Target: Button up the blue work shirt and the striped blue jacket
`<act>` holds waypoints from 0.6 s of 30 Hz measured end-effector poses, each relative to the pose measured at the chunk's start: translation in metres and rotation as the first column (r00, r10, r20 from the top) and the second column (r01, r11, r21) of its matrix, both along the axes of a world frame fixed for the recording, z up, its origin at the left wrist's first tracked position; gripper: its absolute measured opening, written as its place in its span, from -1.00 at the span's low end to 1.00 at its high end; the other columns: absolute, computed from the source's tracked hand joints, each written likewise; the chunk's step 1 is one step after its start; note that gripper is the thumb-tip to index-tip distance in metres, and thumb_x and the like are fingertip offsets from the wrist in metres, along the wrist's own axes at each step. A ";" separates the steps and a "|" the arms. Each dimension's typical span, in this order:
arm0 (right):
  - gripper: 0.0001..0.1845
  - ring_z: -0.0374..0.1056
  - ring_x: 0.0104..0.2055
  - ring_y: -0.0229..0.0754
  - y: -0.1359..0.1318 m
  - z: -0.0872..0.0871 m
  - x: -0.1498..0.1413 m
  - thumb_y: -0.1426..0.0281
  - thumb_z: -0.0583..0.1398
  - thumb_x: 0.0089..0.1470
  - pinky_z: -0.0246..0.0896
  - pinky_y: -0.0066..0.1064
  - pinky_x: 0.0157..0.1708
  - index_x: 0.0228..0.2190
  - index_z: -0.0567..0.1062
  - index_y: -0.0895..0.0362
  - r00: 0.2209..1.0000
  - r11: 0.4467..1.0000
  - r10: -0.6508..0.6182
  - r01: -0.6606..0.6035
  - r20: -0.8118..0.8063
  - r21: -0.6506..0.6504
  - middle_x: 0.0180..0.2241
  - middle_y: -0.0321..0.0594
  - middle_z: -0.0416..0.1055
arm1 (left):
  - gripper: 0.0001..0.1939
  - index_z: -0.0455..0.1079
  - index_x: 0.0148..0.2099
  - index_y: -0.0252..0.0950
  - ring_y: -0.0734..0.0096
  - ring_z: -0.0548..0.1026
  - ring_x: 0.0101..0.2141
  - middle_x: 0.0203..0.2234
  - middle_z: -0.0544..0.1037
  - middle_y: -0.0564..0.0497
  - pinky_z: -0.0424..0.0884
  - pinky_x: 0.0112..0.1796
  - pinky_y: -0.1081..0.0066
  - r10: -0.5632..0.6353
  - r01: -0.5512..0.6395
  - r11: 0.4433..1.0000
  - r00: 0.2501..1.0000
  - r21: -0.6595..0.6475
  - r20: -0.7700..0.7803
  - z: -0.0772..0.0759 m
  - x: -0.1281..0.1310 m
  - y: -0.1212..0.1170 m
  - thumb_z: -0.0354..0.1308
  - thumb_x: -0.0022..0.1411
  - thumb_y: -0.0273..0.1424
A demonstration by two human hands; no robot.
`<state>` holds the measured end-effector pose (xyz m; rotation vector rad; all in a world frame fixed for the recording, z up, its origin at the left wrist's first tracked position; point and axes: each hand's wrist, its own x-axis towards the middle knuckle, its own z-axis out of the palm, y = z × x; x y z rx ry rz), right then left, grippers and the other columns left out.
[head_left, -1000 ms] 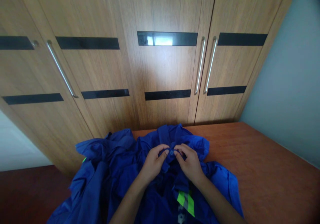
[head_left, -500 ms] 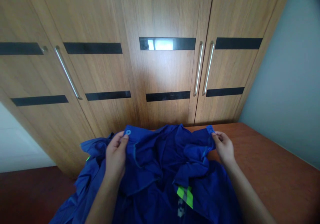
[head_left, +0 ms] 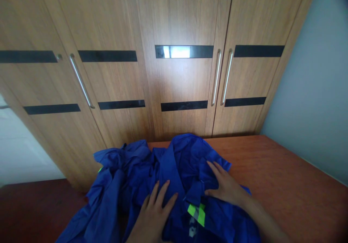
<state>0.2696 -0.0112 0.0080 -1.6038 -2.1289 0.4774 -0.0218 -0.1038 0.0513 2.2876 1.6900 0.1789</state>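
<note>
A blue work jacket (head_left: 136, 177) with a neon green and grey reflective patch (head_left: 197, 214) lies crumpled on a reddish wooden table (head_left: 285, 185). My left hand (head_left: 156, 214) lies flat on the jacket's front, fingers stretched out and apart. My right hand (head_left: 224, 187) rests flat on the cloth just right of the collar fold, fingers spread. Neither hand grips the fabric. The reflective patch sits between the two hands, toward me.
A wooden wardrobe (head_left: 179, 80) with long metal handles (head_left: 217, 76) and black strips stands right behind the table. A grey wall (head_left: 320, 91) runs along the right. A dark red floor (head_left: 32, 206) shows at the lower left.
Half a second ago both hands pinched the jacket's edges held wide apart. They have let go, come back toward the middle, and now lie flat on the cloth.
</note>
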 end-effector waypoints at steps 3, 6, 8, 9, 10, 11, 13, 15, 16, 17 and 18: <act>-0.26 0.29 0.04 0.10 -0.002 0.003 -0.028 0.32 0.29 -0.21 0.14 -0.19 0.00 0.08 0.33 0.09 0.996 1.000 0.027 -0.026 0.084 -0.016 -0.01 0.00 0.38 | -0.05 0.12 0.28 -0.06 -0.15 -0.01 0.25 0.30 0.04 -0.05 0.12 0.13 -0.04 0.014 -0.011 0.999 0.998 0.044 -0.061 -0.015 0.012 0.007 0.22 -0.22 -0.58; -0.71 0.43 -0.27 -0.10 0.005 0.007 -0.041 0.46 0.18 -0.12 0.21 -0.38 -0.27 -0.26 0.50 0.06 0.998 0.999 0.036 -0.037 -0.055 -0.019 -0.36 -0.21 0.50 | -0.15 0.29 0.18 -0.13 0.16 0.31 0.09 0.10 0.35 -0.05 0.28 0.06 0.24 0.016 -0.025 0.981 0.999 0.191 0.048 -0.021 0.012 0.019 -0.01 -0.22 -0.74; -0.91 0.39 -0.41 -0.16 0.009 0.012 -0.045 0.46 0.17 -0.12 0.16 -0.44 -0.40 -0.47 0.47 0.10 0.970 0.999 0.034 -0.040 -0.242 -0.021 -0.50 -0.28 0.45 | -0.27 0.42 0.03 -0.19 0.27 0.44 -0.07 -0.09 0.48 -0.05 0.36 -0.03 0.34 -0.019 -0.034 0.968 0.978 0.247 0.207 -0.017 0.008 0.028 -0.05 -0.22 -0.74; -0.97 0.37 -0.45 -0.18 0.011 0.017 -0.046 0.44 0.18 -0.12 0.15 -0.45 -0.45 -0.51 0.45 0.11 0.929 0.999 0.029 -0.043 -0.370 -0.031 -0.54 -0.30 0.43 | -0.34 0.47 -0.05 -0.21 0.31 0.47 -0.12 -0.16 0.51 -0.04 0.38 -0.06 0.36 -0.041 -0.049 0.959 0.951 0.280 0.308 -0.012 0.004 0.033 -0.05 -0.20 -0.72; -0.95 0.35 -0.47 -0.20 0.011 0.023 -0.047 0.40 0.19 -0.11 0.15 -0.46 -0.46 -0.51 0.44 0.12 0.857 0.997 0.018 -0.052 -0.515 -0.052 -0.55 -0.32 0.42 | -0.42 0.49 -0.12 -0.22 0.32 0.48 -0.15 -0.20 0.53 -0.02 0.39 -0.08 0.37 -0.061 -0.080 0.945 0.909 0.317 0.411 -0.004 0.000 0.037 -0.05 -0.19 -0.71; -0.90 0.35 -0.47 -0.20 0.010 0.031 -0.050 0.35 0.21 -0.09 0.17 -0.46 -0.46 -0.48 0.45 0.13 0.751 0.994 -0.007 -0.064 -0.661 -0.084 -0.53 -0.32 0.43 | -0.49 0.50 -0.18 -0.24 0.32 0.49 -0.17 -0.23 0.54 -0.02 0.39 -0.08 0.36 -0.066 -0.141 0.924 0.857 0.356 0.512 0.006 -0.005 0.043 -0.03 -0.16 -0.68; -0.79 0.37 -0.44 -0.20 0.006 0.052 -0.059 0.27 0.23 -0.07 0.23 -0.43 -0.41 -0.39 0.47 0.14 0.467 0.984 -0.090 -0.097 -0.880 -0.151 -0.48 -0.30 0.47 | -0.64 0.51 -0.25 -0.27 0.28 0.50 -0.17 -0.26 0.56 -0.02 0.38 -0.05 0.30 -0.062 -0.299 0.864 0.735 0.405 0.675 0.033 -0.018 0.055 0.03 -0.10 -0.60; -0.71 0.40 -0.40 -0.17 0.002 0.077 -0.074 0.22 0.27 -0.09 0.28 -0.39 -0.35 -0.33 0.47 0.14 0.200 0.978 -0.153 -0.109 -0.968 -0.178 -0.44 -0.27 0.50 | -0.74 0.50 -0.24 -0.31 0.25 0.52 -0.23 -0.31 0.58 -0.01 0.40 -0.08 0.24 0.003 -0.507 0.783 0.582 0.360 0.813 0.068 -0.030 0.067 0.11 -0.03 -0.47; -0.68 0.42 -0.38 -0.15 0.000 0.091 -0.085 0.21 0.28 -0.11 0.30 -0.37 -0.33 -0.31 0.47 0.13 0.099 0.982 -0.149 -0.105 -0.984 -0.159 -0.41 -0.26 0.52 | -0.75 0.50 -0.24 -0.32 0.25 0.53 -0.26 -0.34 0.59 0.00 0.42 -0.11 0.24 0.019 -0.575 0.746 0.522 0.335 0.853 0.086 -0.036 0.073 0.13 -0.03 -0.43; -0.65 0.43 -0.34 -0.14 0.000 0.104 -0.097 0.21 0.29 -0.11 0.31 -0.35 -0.29 -0.27 0.46 0.12 0.021 0.988 -0.122 -0.091 -0.992 -0.123 -0.38 -0.25 0.52 | -0.77 0.50 -0.26 -0.33 0.26 0.53 -0.27 -0.35 0.59 0.00 0.43 -0.12 0.24 0.002 -0.609 0.718 0.488 0.338 0.873 0.105 -0.040 0.079 0.14 -0.02 -0.40; -0.63 0.43 -0.29 -0.13 0.001 0.116 -0.111 0.22 0.28 -0.09 0.31 -0.32 -0.24 -0.22 0.45 0.11 -0.035 0.995 -0.082 -0.059 -0.996 -0.080 -0.33 -0.24 0.53 | -0.80 0.50 -0.30 -0.34 0.27 0.53 -0.26 -0.35 0.59 0.01 0.43 -0.12 0.25 -0.041 -0.619 0.692 0.481 0.372 0.876 0.124 -0.045 0.084 0.14 -0.01 -0.40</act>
